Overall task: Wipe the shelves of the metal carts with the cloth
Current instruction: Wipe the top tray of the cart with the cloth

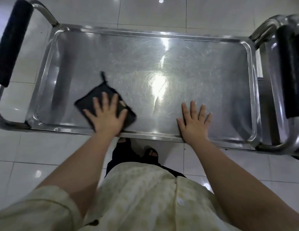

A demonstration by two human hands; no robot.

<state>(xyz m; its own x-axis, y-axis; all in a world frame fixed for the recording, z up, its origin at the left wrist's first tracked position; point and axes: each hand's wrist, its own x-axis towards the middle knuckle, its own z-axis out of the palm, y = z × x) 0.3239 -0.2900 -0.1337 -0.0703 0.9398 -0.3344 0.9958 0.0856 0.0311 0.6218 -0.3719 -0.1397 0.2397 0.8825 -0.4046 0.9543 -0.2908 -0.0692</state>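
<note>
Outward, black-padded handles flank the scratched, gleaming shelf; the left hand presses flat on the dark square cloth, and the right hand lies flat on bare metal.

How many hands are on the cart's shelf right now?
2. The left hand presses flat on the black cloth at the front left of the shelf; the right hand lies flat on bare metal near the front edge, right of centre.
</note>
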